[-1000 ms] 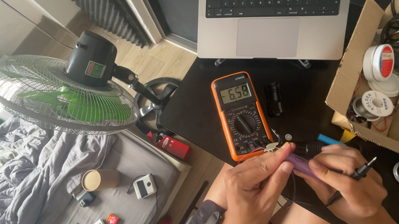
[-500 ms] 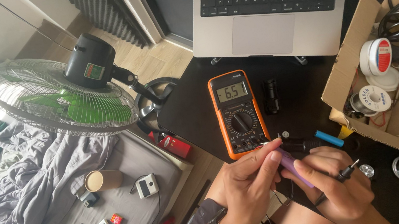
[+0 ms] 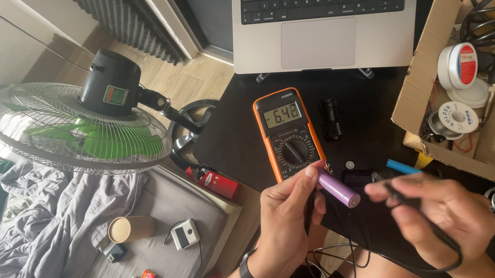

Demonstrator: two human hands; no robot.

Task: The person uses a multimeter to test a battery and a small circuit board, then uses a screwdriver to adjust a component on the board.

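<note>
Purple cylindrical cell [image 3: 337, 188] — pinched in left hand [image 3: 288, 225] near the desk's front edge, a black probe pressed to its left end. Right hand [image 3: 442, 217] holds the second probe lead [image 3: 414, 212], blurred, just right of the free end. Orange multimeter [image 3: 286, 133] lies flat just beyond, display facing up for reading.

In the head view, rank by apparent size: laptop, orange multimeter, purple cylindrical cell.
1. laptop
2. orange multimeter
3. purple cylindrical cell, held in the left hand; nearer the camera, yet clearly smallest.
</note>
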